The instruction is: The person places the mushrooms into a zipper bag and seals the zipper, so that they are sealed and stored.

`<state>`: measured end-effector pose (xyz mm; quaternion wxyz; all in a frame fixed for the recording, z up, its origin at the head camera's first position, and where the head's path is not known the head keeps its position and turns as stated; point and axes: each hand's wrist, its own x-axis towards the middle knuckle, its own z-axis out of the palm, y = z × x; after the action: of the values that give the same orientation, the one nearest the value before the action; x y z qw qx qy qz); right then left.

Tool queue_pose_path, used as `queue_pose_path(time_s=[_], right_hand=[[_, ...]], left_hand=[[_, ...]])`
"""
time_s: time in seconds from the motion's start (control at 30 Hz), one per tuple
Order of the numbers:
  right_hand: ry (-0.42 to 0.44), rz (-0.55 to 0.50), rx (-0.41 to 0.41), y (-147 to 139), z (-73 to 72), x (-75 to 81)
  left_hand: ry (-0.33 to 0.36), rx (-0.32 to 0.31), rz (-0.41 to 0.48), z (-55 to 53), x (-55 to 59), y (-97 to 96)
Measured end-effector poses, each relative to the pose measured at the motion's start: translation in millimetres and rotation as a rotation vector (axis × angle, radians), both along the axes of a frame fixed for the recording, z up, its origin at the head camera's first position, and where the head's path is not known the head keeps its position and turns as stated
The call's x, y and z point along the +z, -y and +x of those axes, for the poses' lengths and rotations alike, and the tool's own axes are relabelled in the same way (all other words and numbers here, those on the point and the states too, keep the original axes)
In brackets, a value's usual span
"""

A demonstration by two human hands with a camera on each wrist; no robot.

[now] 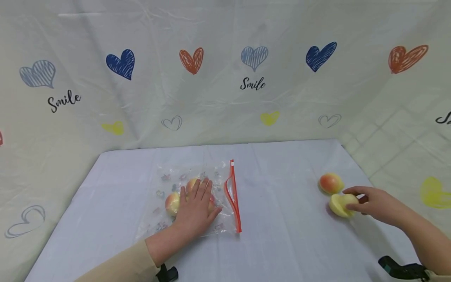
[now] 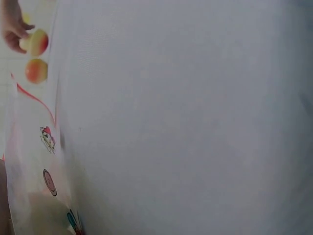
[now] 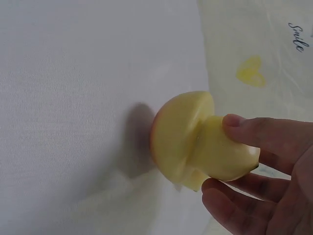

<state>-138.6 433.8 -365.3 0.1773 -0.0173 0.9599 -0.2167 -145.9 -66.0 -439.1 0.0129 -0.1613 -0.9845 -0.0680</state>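
Plainly, the backdrop [image 1: 222, 27] reads "Smile" [image 1: 252, 84]; the right hand [image 1: 382, 204] pinches fruit [image 3: 220, 152].

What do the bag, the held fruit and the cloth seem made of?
Bag: clear, shiny plastic film; fruit inside shows through.
Held fruit: smooth, satiny; even surface and highlight suggest plastic, though real fruit isn't ruled out.
Cloth: matte fabric, likely; a fine weave shows.
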Motion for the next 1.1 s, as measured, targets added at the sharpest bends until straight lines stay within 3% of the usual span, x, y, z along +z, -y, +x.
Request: queue_pose_path(time_s=[0.13,0.4,0.6,1.1], right_hand=[[-0.019,-0.024,0.000,9.5,1.0,-1.1],[-0.151,-0.109,0.052,48.9,2.1,-6.1],[-0.243,-0.162,0.095,87.5,-7.7,-15.4],[-0.108,-0.389,0.120,194.6,-51.6,-47.0]], left_hand=[[0.001,-0.001,0.000,0.5,0.5,1.2],[-0.003,-0.005,-0.007,0.5,0.3,2.0],[0.004,-0.006,-0.005,0.5,-0.6,1.6],[-0.019,-0.015,0.016,4.6,-0.2,1.3]])
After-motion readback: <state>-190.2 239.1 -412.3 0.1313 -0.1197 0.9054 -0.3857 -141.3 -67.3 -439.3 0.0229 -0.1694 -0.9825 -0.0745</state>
